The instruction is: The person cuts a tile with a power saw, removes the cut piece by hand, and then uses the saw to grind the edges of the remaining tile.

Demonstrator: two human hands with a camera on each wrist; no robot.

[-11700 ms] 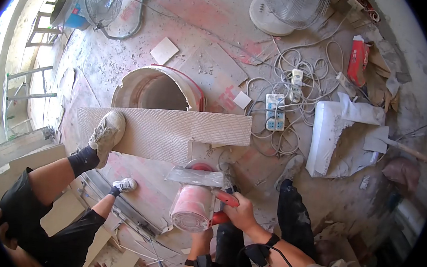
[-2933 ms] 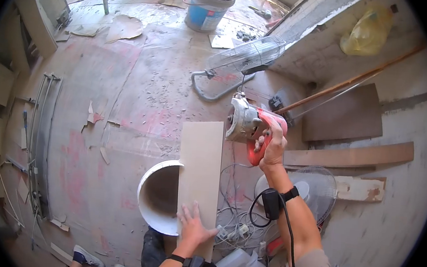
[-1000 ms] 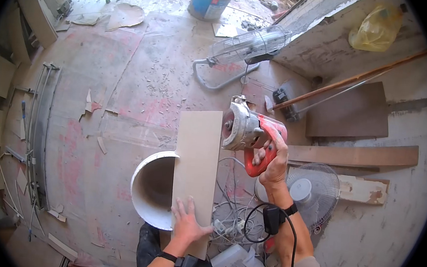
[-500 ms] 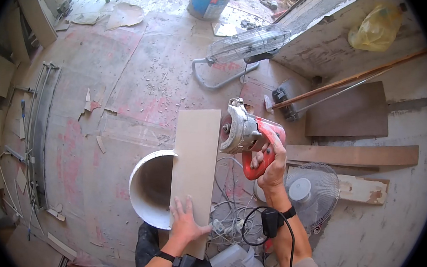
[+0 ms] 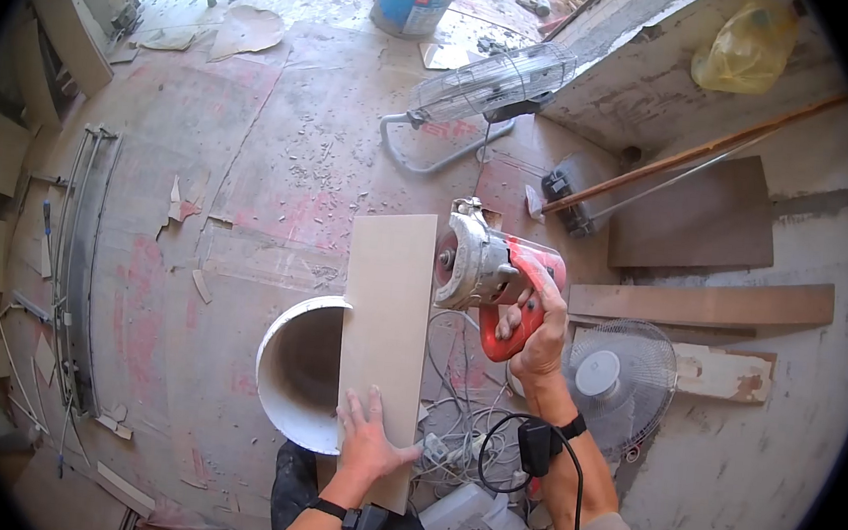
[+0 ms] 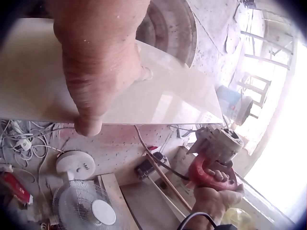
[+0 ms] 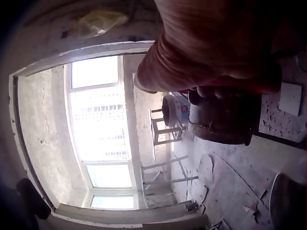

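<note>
A long beige tile (image 5: 388, 307), smooth face up, lies over the right side of a white round tub (image 5: 265, 397). My left hand (image 5: 372, 448) presses on its near part with fingers spread, the thumb reaching to the right edge. In the left wrist view the glossy tile (image 6: 177, 98) shows the thumb over its edge. My right hand (image 5: 541, 336) grips the red handle of a handheld circular saw (image 5: 479, 267). The saw's round disc is right beside the tile's right edge, near the far end. The right wrist view shows the saw body (image 7: 223, 117) dark below the hand.
Tangled cords with power strips (image 5: 459, 447) lie right of the tile. A pedestal fan (image 5: 614, 380) lies at right, a floor fan (image 5: 492, 91) ahead. A blue-labelled bucket (image 5: 415, 5) stands farther off. Metal rails (image 5: 80, 268) lie at left.
Earlier the tile lay ribbed side up under another person's foot, with the saw in both hands; now it is smooth side up. In the last second the saw shifts slightly left and down.
</note>
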